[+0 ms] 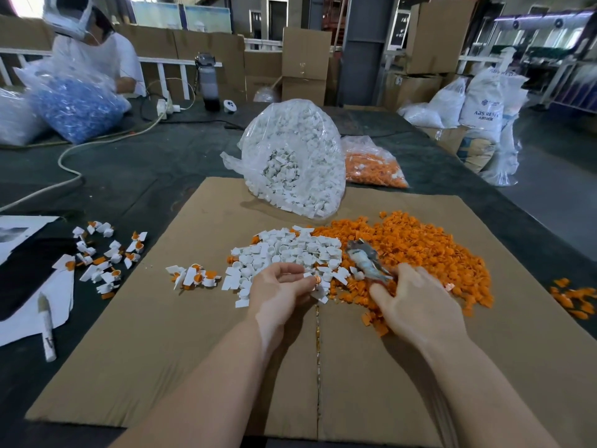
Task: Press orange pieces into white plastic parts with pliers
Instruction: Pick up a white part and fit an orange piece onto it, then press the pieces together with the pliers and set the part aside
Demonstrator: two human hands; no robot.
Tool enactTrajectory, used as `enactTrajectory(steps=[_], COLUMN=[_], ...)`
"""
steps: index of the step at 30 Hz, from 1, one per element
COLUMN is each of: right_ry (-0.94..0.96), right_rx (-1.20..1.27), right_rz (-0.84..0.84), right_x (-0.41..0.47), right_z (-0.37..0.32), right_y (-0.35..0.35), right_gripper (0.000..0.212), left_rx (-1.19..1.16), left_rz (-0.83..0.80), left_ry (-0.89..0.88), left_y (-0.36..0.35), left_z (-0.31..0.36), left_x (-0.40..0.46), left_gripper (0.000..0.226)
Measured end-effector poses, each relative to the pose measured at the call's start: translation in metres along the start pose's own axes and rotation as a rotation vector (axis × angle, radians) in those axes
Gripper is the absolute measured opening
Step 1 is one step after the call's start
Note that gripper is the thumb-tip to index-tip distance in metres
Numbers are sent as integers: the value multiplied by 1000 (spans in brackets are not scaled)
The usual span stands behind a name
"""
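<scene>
Cardboard lies flat on the dark surface and carries most of the work. At its far edge stands a clear bag of white parts, and just behind it, on the right, lies a smaller bag of orange pieces. On the cardboard a wide heap of loose orange pieces touches a smaller heap of white plastic parts on its left. The pliers lie where the two heaps meet, with the head pointing away from the person. The right hand rests on the orange heap, its fingers curled around the handle end of the pliers. The left hand is at the near edge of the white heap, and its curled fingers pinch a white part with a little orange piece at the fingertips. A small group of assembled parts lies left of the white heap, and more of them lie scattered on the surface beyond the cardboard.
</scene>
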State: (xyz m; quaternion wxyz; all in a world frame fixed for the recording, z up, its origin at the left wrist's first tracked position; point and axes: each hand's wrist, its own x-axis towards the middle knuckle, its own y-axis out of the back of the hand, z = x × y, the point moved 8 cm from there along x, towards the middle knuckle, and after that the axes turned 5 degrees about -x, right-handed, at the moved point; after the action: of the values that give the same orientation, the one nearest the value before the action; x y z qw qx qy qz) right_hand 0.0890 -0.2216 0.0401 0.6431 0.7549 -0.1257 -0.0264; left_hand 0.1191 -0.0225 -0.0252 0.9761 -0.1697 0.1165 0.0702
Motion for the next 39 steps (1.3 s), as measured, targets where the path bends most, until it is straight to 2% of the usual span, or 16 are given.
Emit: enactTrajectory(steps=[6,13,23,28,34,39], right_ry=[145,176,190,135,211,215], right_rx=[320,439,434,518,365,358], right_rz=[-358,-543,-570,-672,-510,-442], right_x=[-17,-28,-31,-36,-31,-32], right_z=[-39,-53,-57,-56,-60,-58], right_y=[-12,-12,-15,-21,-17,-23], right_gripper=[33,37,24,21,26,29], left_rx=[-109,-142,-163,-172,-143,-132], left_rz=[52,114,140,141,127,119], left_ry=[58,60,42,49,43,27], left_y=[3,7,8,9,8,7], left_z=[3,2,2,2,4,6], left_x=[3,4,2,1,-2,-5], left_gripper=[22,24,24,23,22,23])
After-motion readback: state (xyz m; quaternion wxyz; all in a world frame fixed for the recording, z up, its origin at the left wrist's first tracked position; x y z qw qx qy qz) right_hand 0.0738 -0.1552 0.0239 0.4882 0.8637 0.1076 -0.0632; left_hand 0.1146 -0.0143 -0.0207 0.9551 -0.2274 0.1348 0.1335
